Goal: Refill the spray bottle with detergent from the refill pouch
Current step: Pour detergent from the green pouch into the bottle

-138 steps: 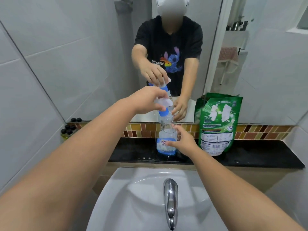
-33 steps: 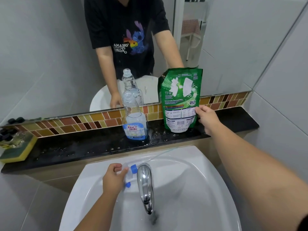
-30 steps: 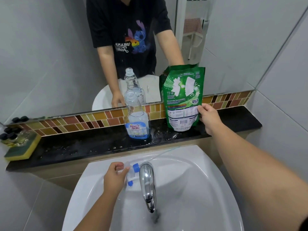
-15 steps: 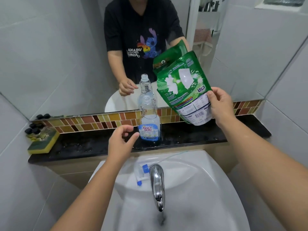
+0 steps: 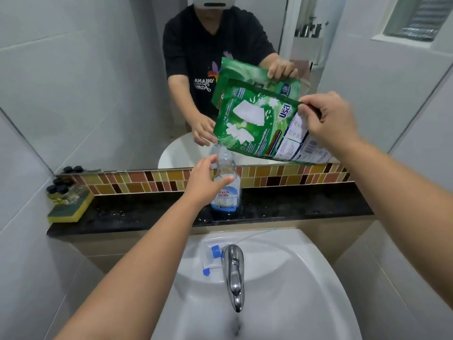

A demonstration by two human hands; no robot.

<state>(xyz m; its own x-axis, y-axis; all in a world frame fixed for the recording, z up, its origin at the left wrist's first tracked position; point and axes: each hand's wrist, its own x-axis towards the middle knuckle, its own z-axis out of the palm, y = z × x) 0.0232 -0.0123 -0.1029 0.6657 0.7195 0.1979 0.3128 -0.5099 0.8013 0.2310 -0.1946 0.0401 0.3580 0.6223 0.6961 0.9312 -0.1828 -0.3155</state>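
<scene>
The clear spray bottle (image 5: 226, 185) with a blue and white label stands uncapped on the black ledge (image 5: 137, 214). My left hand (image 5: 204, 180) wraps around its left side, thumb and fingers on the body. My right hand (image 5: 328, 120) holds the green refill pouch (image 5: 255, 128) by its bottom edge, tilted so that its lower left corner sits just above the bottle's mouth. The blue and white spray head (image 5: 210, 260) with its thin tube lies in the sink behind the tap.
A chrome tap (image 5: 234, 273) stands over the white sink (image 5: 306, 290). A yellow and green sponge (image 5: 69, 209) and small dark-capped bottles (image 5: 58, 190) sit at the ledge's left end. A mirror above the tiled strip reflects a person and the pouch.
My right hand lifted the pouch off the ledge and tipped it over the bottle's mouth. My left hand let go of the spray head in the sink and took hold of the bottle.
</scene>
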